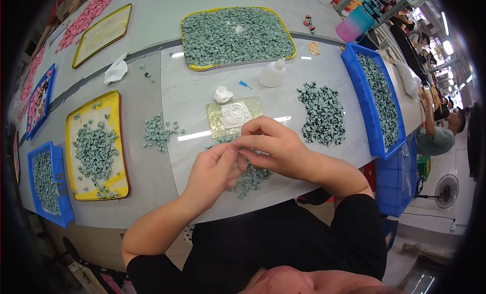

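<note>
Green pieces (250, 181), small and chunky, sit heaped on the table (187, 96) right under the hands. Left hand (210, 170): fingers curled, thumb and index tips nearly together. Right hand (281, 148): thumb and index pinched in to meet the left's tips, other fingers bent. Likely 1 piece between them, but the fingers cover the spot, so can't tell what either has hold of.

Doing it well, my take: steady with the left, make fine moves with the right, light pinch so nothing gets marked or pops out. Work above the heap so a drop lands among its own kind.

Layout, clock centred on the fingertips, 12 = away from the body: heap at 5, close. A few strays (223, 140) at 10, just beside. Clear round dish (236, 111) at 12, near. Squeeze bottle (273, 75) at 1, farther. Bigger pile (322, 114) at 2, smaller pile (158, 134) at 9, each well apart.
</note>
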Tool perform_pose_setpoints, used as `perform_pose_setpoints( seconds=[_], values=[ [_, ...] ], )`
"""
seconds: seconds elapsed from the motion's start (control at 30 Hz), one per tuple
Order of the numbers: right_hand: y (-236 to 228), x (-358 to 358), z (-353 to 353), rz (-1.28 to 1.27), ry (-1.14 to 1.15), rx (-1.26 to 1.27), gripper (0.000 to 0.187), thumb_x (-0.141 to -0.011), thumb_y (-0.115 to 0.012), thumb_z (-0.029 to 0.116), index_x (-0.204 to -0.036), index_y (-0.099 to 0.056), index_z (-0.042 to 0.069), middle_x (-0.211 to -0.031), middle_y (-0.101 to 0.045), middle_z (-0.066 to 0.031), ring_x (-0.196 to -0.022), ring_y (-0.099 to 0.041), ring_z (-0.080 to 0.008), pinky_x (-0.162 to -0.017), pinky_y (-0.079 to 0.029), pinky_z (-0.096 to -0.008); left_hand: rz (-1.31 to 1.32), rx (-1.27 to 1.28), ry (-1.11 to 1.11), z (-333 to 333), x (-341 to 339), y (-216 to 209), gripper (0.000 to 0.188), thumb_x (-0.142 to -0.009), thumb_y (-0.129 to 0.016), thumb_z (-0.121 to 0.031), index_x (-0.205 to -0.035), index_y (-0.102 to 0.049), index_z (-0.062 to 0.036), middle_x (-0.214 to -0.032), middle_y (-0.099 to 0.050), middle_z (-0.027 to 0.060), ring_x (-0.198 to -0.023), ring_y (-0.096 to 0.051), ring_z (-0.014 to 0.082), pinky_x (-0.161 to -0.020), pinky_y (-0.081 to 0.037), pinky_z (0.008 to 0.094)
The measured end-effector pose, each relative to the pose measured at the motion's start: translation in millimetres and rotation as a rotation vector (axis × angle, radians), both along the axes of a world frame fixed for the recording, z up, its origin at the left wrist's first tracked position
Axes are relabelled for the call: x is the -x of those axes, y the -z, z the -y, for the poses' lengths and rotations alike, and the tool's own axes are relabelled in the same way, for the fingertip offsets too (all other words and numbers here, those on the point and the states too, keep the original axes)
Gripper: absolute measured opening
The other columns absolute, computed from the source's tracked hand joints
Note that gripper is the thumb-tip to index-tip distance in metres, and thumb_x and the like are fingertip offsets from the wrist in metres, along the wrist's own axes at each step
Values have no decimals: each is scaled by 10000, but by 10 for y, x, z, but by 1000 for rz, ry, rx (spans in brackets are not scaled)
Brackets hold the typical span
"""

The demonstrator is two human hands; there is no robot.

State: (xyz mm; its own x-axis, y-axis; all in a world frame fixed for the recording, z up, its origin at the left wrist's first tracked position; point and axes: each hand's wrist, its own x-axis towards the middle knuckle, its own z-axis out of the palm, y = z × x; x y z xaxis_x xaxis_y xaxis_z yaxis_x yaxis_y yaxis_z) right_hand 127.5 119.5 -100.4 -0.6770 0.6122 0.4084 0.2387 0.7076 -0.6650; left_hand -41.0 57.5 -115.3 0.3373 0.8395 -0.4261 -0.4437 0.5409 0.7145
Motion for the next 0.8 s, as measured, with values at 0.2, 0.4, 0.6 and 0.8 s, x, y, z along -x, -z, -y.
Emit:
perform_pose_setpoints(
  seconds=[0.2, 0.4, 0.6, 0.8],
  values=[
    [47, 52, -24, 26, 52, -57, 276, -686, -705, 27, -954, -642, 45, -843, -568, -53, -729, -577, -174, -616, -483, -264, -54, -66, -32, 13, 49, 49, 240, -947, -431, -237, -904, -533, -24, -697, -478, -21, -535, -366, 32, -460, -305, 184],
    [50, 40, -41, 29, 27, 78, 213, -711, -690, 22, -918, -657, 54, -823, -583, -52, -710, -587, -170, -610, -483, -259, -283, -175, -5, 18, 64, 31, 239, -940, -454, -248, -907, -536, -25, -695, -478, -25, -546, -388, 27, -464, -317, 175],
    [6, -14, -104, 3, 163, 39, 185, -726, -665, -3, -904, -655, 48, -816, -577, -53, -708, -582, -169, -594, -476, -260, -212, -119, -253, -64, 143, -20, 166, -931, -470, -184, -933, -518, -25, -701, -453, -19, -493, -313, 19, -409, -231, 169],
    [55, 39, -47, 230, 59, -388, 253, -697, -626, 28, -949, -622, 29, -853, -554, -55, -687, -550, -172, -571, -452, -269, -197, -92, -358, -129, 248, -12, 156, -918, -490, -164, -923, -516, -10, -666, -430, -31, -450, -265, 20, -376, -186, 181]
  ],
)
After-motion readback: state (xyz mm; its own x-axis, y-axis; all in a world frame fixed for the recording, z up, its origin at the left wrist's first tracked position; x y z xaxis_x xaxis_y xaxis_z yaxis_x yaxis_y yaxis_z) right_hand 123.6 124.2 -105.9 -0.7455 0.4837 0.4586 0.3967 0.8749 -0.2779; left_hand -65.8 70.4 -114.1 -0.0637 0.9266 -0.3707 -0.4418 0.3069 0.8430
